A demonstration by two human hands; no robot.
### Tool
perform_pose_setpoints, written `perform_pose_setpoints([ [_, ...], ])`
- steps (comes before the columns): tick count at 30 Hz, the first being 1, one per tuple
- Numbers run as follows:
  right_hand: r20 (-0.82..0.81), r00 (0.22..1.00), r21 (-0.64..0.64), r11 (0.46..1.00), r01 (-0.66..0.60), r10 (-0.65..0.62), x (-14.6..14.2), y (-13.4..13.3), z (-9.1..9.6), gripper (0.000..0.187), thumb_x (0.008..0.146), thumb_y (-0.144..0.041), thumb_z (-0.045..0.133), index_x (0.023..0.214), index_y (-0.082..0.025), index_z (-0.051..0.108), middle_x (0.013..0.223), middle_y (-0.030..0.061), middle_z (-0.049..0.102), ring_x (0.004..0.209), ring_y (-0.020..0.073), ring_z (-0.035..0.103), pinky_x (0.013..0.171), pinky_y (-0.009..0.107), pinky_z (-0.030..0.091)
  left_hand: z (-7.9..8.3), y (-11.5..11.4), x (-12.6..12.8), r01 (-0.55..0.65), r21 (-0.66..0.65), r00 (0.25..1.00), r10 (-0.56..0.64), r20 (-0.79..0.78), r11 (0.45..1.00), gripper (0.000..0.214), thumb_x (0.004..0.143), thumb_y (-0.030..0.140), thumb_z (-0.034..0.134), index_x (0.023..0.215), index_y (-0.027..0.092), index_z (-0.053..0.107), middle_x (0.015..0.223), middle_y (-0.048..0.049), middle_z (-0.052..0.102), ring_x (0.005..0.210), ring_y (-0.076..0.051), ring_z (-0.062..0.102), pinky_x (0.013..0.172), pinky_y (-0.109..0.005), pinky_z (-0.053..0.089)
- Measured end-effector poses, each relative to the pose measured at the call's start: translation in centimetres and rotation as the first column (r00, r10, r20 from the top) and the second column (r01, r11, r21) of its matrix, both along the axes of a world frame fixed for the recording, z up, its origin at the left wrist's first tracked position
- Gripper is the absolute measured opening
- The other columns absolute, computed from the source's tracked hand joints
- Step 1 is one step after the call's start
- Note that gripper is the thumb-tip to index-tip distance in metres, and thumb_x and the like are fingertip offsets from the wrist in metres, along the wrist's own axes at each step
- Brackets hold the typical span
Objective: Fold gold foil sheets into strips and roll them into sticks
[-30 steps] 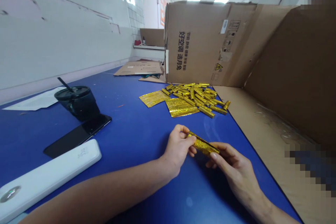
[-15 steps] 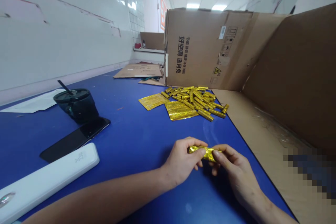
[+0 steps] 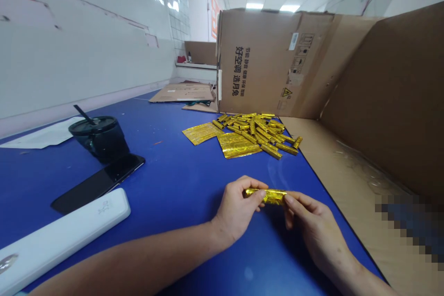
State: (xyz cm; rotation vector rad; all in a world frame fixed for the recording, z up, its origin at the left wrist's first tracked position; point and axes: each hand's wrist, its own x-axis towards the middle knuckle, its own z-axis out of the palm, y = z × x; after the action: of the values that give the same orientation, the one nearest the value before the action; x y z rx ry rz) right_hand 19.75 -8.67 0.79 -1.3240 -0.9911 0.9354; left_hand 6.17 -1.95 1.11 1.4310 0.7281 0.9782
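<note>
A shiny gold foil roll (image 3: 274, 197) lies level between my hands, just above the blue table (image 3: 194, 185). My left hand (image 3: 241, 203) pinches its left end between thumb and fingers. At the other end, my right hand (image 3: 308, 215) grips it with the thumb on the near side; some fingertips are hidden. Beyond my hands, a pile of similar gold foil rolls (image 3: 267, 136) spreads near the cardboard. Flat gold foil sheets (image 3: 239, 146) lie at the pile's left side.
On the left are a white oblong device (image 3: 69, 233), a black phone (image 3: 100, 182) and a dark lidded cup with a straw (image 3: 104, 138). Large cardboard panels (image 3: 267, 64) stand behind the pile and along the right. Flat cardboard (image 3: 183, 93) lies at the back.
My right hand has shifted slightly right, towards the roll's end, so more of the gold foil shows between my hands. Both hands and the roll have risen a little. The pile is unchanged.
</note>
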Motion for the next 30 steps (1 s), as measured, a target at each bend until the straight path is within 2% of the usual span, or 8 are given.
perform_pose_setpoints([
  [7,-0.097,0.995,-0.006,1.000,0.023,-0.023,-0.3,-0.1,0.7,0.026,0.067,-0.033,0.062,0.049,-0.016,0.057,0.048,-0.0022,0.047,0.051,0.0105,0.038,0.050,0.023,0.031,-0.3,-0.3,-0.6,0.038,0.346,0.997,-0.011,-0.079,0.937,0.013,0.074,0.012,0.051,0.079,0.015,0.062,0.081,-0.0034,0.059,0.073,-0.012,0.054,0.065,-0.022,0.044],
  [12,-0.281,0.960,-0.085,0.996,-0.012,-0.013,-0.2,-0.1,0.6,0.014,0.064,-0.030,0.065,0.070,-0.017,0.065,0.068,0.0020,0.059,0.067,0.0157,0.051,0.060,0.025,0.039,0.1,-0.6,-0.8,0.068,0.425,0.995,-0.028,-0.101,0.903,0.014,0.074,0.009,0.050,0.080,0.015,0.062,0.083,-0.0042,0.060,0.079,-0.013,0.055,0.073,-0.025,0.043],
  [16,-0.366,0.931,-0.091,0.995,-0.042,0.006,-0.3,0.0,0.7,0.013,0.064,-0.029,0.066,0.066,-0.017,0.063,0.069,0.0030,0.060,0.069,0.0169,0.053,0.063,0.027,0.041,0.3,-0.8,-0.9,0.111,0.445,0.991,-0.065,-0.118,0.888,0.015,0.074,0.009,0.050,0.082,0.015,0.062,0.087,-0.0049,0.060,0.083,-0.014,0.054,0.078,-0.026,0.042],
  [19,-0.341,0.940,-0.057,0.998,-0.030,0.009,-0.4,0.0,0.6,0.013,0.065,-0.029,0.065,0.065,-0.017,0.062,0.069,0.0032,0.060,0.066,0.0161,0.052,0.061,0.027,0.041,0.3,-1.1,-0.8,0.161,0.365,0.984,-0.123,-0.126,0.917,0.019,0.073,0.014,0.054,0.090,0.016,0.060,0.090,-0.0050,0.059,0.083,-0.015,0.054,0.077,-0.027,0.042],
  [21,-0.290,0.957,-0.026,1.000,-0.016,0.008,-0.4,-0.1,0.5,0.013,0.066,-0.029,0.065,0.066,-0.016,0.062,0.070,0.0033,0.059,0.065,0.0156,0.052,0.060,0.027,0.041,0.1,-1.2,-0.6,0.237,0.189,0.970,-0.221,-0.105,0.953,0.028,0.076,0.022,0.052,0.102,0.016,0.055,0.087,-0.0052,0.059,0.071,-0.013,0.056,0.064,-0.025,0.045],
  [24,-0.187,0.982,0.004,1.000,-0.004,0.005,-0.5,-0.2,0.3,0.012,0.066,-0.028,0.065,0.064,-0.017,0.061,0.067,0.0018,0.058,0.063,0.0145,0.051,0.059,0.026,0.040,-0.3,-1.1,-0.2,0.374,-0.036,0.926,-0.375,-0.048,0.927,0.035,0.081,0.031,0.042,0.112,0.015,0.050,0.075,-0.0043,0.057,0.049,-0.008,0.051,0.043,-0.019,0.041],
  [26,-0.135,0.991,0.014,1.000,-0.005,0.006,-0.5,-0.2,0.2,0.012,0.065,-0.028,0.066,0.061,-0.017,0.061,0.066,0.0010,0.058,0.062,0.0141,0.051,0.058,0.025,0.039,-0.6,-0.9,-0.1,0.401,-0.059,0.912,-0.404,-0.066,0.914,0.035,0.082,0.031,0.040,0.111,0.015,0.052,0.067,-0.0024,0.054,0.043,-0.006,0.047,0.039,-0.017,0.036],
  [30,-0.105,0.994,0.005,1.000,-0.021,0.022,-0.6,-0.1,0.1,0.013,0.064,-0.029,0.066,0.059,-0.018,0.062,0.067,0.0005,0.059,0.062,0.0134,0.050,0.056,0.023,0.038,-0.8,-0.8,-0.3,0.367,0.021,0.919,-0.359,-0.165,0.930,0.035,0.084,0.029,0.037,0.113,0.016,0.052,0.055,0.0020,0.047,0.038,-0.004,0.040,0.037,-0.016,0.032],
])
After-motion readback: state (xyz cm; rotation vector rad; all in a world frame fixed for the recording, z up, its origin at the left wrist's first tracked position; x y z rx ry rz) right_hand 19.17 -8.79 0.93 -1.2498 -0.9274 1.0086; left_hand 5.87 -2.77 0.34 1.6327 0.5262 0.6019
